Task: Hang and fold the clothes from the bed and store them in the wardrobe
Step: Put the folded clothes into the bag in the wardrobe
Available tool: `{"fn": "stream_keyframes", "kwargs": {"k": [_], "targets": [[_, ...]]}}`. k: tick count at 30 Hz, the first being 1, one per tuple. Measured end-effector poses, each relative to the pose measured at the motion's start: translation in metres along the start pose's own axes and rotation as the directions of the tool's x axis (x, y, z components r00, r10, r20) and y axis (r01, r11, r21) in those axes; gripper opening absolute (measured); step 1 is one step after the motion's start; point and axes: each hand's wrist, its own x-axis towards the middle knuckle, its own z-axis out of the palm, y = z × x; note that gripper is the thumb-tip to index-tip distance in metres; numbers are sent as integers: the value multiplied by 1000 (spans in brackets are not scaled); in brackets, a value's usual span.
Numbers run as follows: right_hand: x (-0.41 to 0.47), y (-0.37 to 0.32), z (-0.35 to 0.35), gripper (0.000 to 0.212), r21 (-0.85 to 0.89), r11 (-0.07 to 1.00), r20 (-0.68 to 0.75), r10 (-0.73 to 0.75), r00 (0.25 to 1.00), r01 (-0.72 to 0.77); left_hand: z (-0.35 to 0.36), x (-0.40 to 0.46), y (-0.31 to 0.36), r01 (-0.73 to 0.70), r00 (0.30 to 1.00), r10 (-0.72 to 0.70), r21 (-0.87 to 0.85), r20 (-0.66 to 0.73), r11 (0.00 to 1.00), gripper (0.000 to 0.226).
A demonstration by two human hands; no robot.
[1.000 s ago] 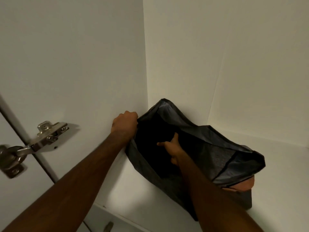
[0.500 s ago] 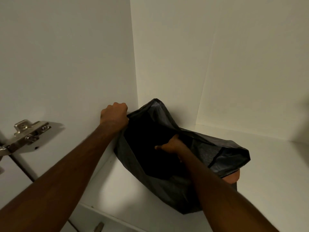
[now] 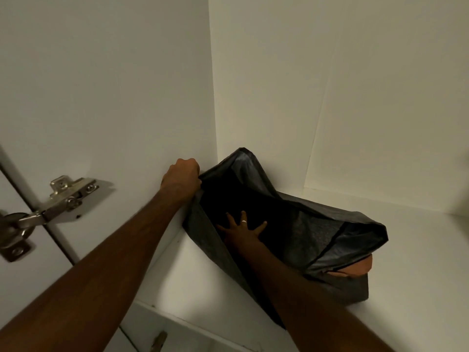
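A dark grey fabric storage bag (image 3: 317, 232) lies on the white wardrobe shelf (image 3: 418, 275), pushed into the left rear corner, its mouth held open. My left hand (image 3: 181, 177) grips the bag's upper left rim against the side wall. My right hand (image 3: 241, 231) is inside the bag with fingers spread flat, pressing on the dark contents. A salmon-pink patch (image 3: 355, 269) shows at the bag's lower right end. What lies inside the bag is too dark to make out.
The wardrobe's white side wall (image 3: 127, 97) and back wall (image 3: 355, 85) close in the corner. A metal door hinge (image 3: 61, 199) sits on the left. The shelf's front edge (image 3: 177, 318) runs below my arms, with bare shelf to the right of the bag.
My right hand has gone from a curled hold inside the bag to fingers spread flat on the contents. My left hand keeps its grip on the rim.
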Motion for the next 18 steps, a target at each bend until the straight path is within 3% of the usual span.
{"fn": "stream_keyframes", "kwargs": {"k": [5,8,10,13,18], "targets": [[5,-22,-6,86,162,986,-75,42,996,-29,-3,-1,1,-17,1000,18,-11,26,1000,20],[2,-21,-17,72,252,967,-92,-11,996,34,-8,-5,8,-63,998,64,52,-8,997,30],[-6,-8,-24,63,347,931,-191,-50,980,114,-9,-8,17,-107,991,111,52,-72,993,32],[-27,19,-31,50,531,827,-399,51,915,185,-6,-16,40,-183,977,183,7,-113,983,33],[-77,76,-36,23,566,824,-593,380,710,32,10,-40,90,-359,933,355,-173,-59,917,26]]}}
